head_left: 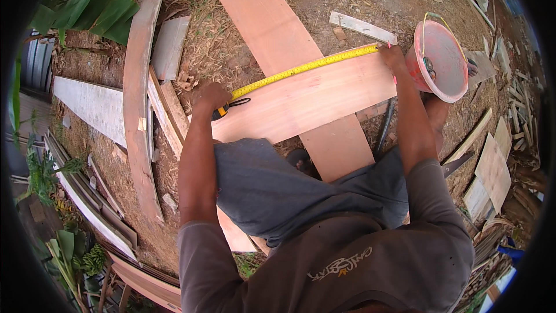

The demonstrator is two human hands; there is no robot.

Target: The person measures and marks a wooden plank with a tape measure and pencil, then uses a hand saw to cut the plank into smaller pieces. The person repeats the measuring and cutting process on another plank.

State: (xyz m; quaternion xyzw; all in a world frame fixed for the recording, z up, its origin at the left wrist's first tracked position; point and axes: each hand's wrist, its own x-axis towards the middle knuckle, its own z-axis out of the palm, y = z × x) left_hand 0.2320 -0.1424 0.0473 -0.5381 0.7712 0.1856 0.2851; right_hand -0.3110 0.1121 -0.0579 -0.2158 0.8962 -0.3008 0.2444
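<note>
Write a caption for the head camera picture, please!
Two hands stretch a yellow tape measure across a wooden board outdoors.

The yellow measuring tape (304, 68) looks like thin glossy metal, its case in the left hand (211, 97) of hard plastic. Under it the reddish board (313, 95) is smooth, matt planed wood, like the long plank (272, 29) crossing beneath. On the left, the grey curved plank (138, 98) is weathered and rough. The pink bucket (443, 61) at right, beside the right hand (392, 57), is dull, scuffed plastic with a thin wire handle. The ground (226, 40) is coarse dirt with dry shavings. The shorts (289, 191) are matt cloth.
</note>
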